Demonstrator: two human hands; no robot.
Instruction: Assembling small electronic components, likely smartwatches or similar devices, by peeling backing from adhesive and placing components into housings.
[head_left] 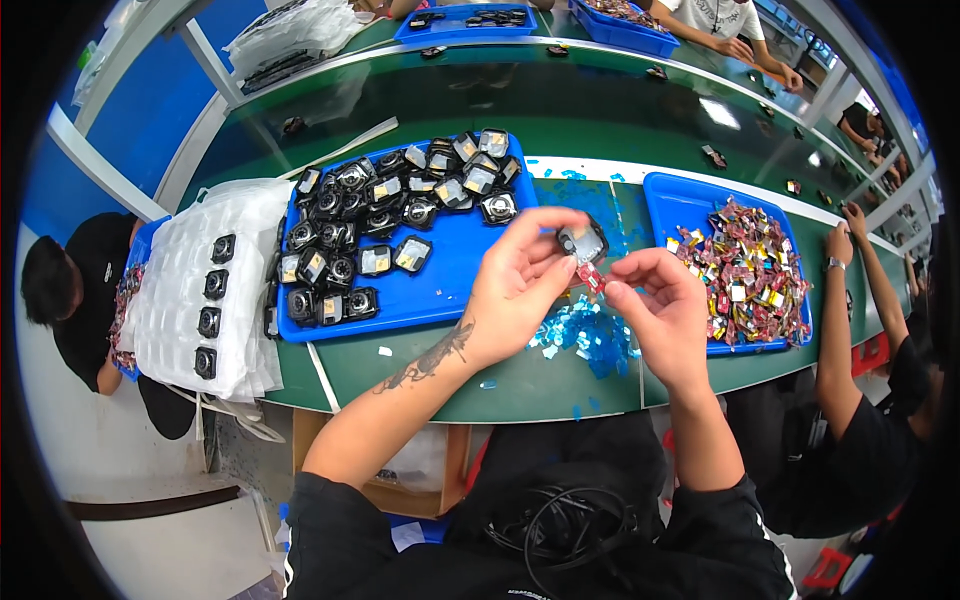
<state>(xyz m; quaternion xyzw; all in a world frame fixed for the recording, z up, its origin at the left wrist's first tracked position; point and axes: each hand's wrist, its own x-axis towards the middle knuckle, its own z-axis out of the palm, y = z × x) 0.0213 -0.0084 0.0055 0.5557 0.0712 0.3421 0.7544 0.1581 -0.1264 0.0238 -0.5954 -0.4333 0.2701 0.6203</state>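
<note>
My left hand [515, 285] holds a small black square housing [584, 242] with a pale grey inside face, gripped between thumb and fingers. My right hand [665, 310] pinches a small red piece [590, 277] with thumb and forefinger, right at the housing's lower edge. Whether the red piece is attached to the housing cannot be made out. Below both hands, blue and whitish film scraps [590, 335] lie scattered on the green table [450, 385]. A blue tray [455, 290] to the left carries many similar black housings, several with round lens-like fronts.
At right, a blue tray [655, 200] holds a heap of small red, yellow and silver pieces. White moulded trays [165, 290] with several housings stand at left. Beyond runs a green conveyor belt [620, 115] with scattered parts. Co-workers sit on both sides and across.
</note>
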